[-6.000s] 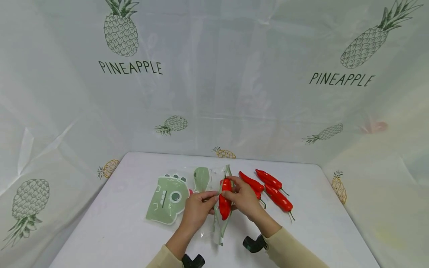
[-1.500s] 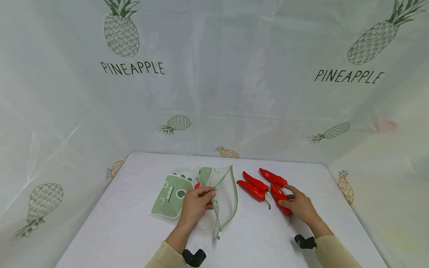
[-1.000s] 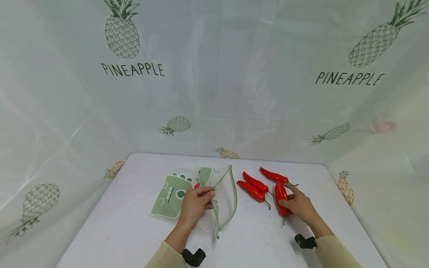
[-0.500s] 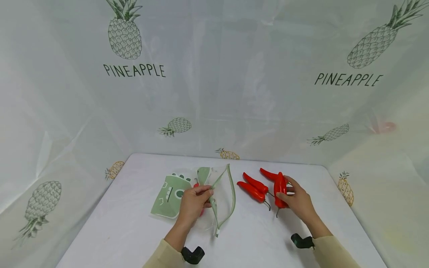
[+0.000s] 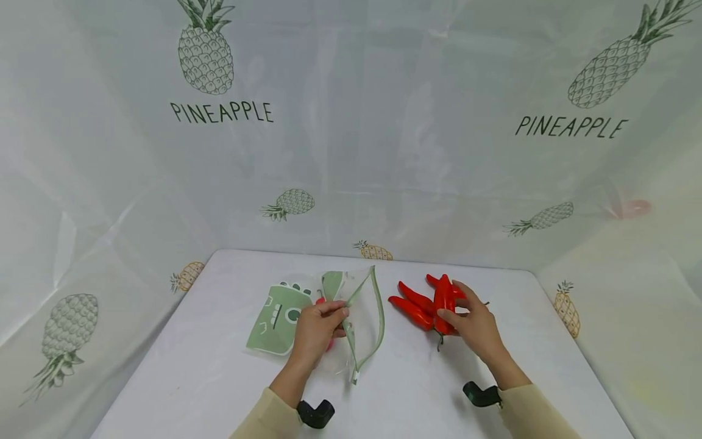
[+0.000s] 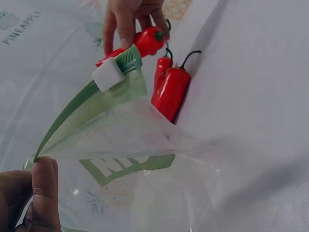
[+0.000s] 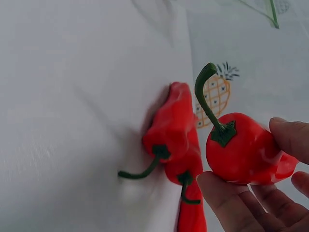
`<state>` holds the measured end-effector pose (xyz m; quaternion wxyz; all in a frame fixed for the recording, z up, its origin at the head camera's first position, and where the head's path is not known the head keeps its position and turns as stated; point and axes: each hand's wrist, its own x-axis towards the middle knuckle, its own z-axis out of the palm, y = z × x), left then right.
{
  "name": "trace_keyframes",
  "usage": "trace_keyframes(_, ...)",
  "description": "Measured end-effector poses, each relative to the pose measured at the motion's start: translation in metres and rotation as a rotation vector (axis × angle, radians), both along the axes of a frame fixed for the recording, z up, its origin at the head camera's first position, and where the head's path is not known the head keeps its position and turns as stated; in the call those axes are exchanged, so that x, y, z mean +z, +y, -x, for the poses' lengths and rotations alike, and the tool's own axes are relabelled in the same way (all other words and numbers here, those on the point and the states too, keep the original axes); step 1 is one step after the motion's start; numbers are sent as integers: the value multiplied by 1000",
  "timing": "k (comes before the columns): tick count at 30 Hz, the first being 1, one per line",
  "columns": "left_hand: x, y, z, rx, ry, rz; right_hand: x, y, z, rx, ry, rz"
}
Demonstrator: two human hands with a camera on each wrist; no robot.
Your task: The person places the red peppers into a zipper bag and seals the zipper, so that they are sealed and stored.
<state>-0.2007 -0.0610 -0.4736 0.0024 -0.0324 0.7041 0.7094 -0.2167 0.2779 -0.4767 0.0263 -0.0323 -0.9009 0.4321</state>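
My left hand (image 5: 317, 332) pinches the green-edged rim of a clear zip bag (image 5: 276, 323) printed with a green monster face. The bag's mouth gapes toward the right, and a white slider (image 6: 107, 75) sits at one end of its zip. Something red (image 5: 320, 300) shows inside, partly hidden by the hand. On the right, my right hand (image 5: 476, 323) grips a red chili pepper (image 5: 443, 305) between thumb and fingers, its green stem (image 7: 206, 92) pointing toward me. It is held above the table, in front of other chilies.
Two red chilies (image 5: 407, 312) lie side by side between the bag and the right hand. Another chili (image 5: 432, 280) lies behind the held one, mostly covered. The white table (image 5: 219, 378) ends at a pineapple-print curtain (image 5: 351, 152). Black wrist cameras (image 5: 316, 414) sit on both wrists.
Six seconds ago the right hand held a chili at the bag's mouth. It since took another from the group on the right, lifted it and carried it left. The left hand stays on the rim.
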Motion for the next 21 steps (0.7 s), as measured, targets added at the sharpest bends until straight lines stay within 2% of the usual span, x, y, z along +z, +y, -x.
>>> trace_keyframes(9, 2, 1, 0, -7, 8, 29, 8, -17, -4, 11, -17, 39)
trace_keyframes(21, 4, 4, 3, -3, 2, 23, 14, -34, -7, 30, -10, 77)
